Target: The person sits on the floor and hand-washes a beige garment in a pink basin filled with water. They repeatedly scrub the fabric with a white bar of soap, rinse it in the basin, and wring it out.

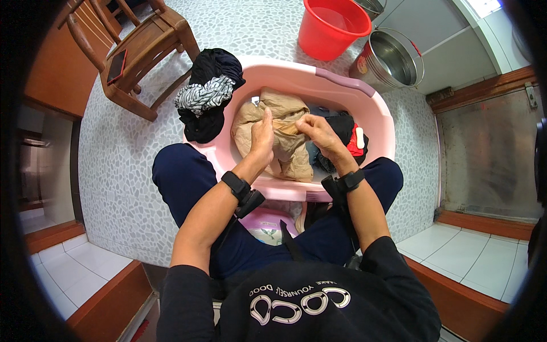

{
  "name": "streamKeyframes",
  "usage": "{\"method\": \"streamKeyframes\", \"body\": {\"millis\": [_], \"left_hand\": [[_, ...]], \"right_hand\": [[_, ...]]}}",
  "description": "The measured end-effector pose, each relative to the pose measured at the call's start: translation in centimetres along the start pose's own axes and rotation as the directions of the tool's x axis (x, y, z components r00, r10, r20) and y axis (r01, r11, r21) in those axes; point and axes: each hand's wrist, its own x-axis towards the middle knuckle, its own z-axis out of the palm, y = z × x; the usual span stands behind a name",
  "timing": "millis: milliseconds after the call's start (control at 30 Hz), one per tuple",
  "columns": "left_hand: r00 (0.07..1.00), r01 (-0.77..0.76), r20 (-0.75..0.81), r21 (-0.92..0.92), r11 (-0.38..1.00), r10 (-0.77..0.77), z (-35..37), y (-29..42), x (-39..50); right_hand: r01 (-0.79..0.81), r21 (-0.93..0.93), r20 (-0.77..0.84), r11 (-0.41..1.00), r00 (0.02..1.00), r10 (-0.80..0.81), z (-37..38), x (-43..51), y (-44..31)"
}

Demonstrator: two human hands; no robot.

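A tan garment (290,158) lies bunched in a pink plastic basin (273,68) between my knees. My left hand (262,133) grips its cloth with the thumb pointing up. Opposite it, my right hand (319,131) pinches a fold of the same cloth between thumb and fingers. A stretch of the fabric spans the gap between both hands. Dark wet clothes (339,126) rest in the basin to the right. On them are a red cloth (354,147) and a white oblong piece (360,137) that looks like soap.
Black clothes (213,64) and a zebra-striped cloth (205,95) hang over the basin's left end. A wooden chair (147,36) holds a phone (117,67). Beyond the basin stand a red bucket of water (320,38) and a metal pail (376,64). A metal-faced door panel (487,158) borders the right.
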Motion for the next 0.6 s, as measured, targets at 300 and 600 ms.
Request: {"method": "streamKeyframes", "body": {"millis": [300, 600], "left_hand": [[0.97, 0.22, 0.134, -0.119, 0.968, -0.204, 0.5, -4.4, 2.3], [0.939, 0.314, 0.223, -0.246, 0.917, -0.262, 1.8, -4.0, -0.7]], "right_hand": [[0.309, -0.727, -0.063, 0.614, 0.86, -0.507, 7.7, -2.3, -1.2], [0.21, -0.729, -0.22, 0.652, 0.83, -0.513, 6.8, -0.5, -1.1]]}}
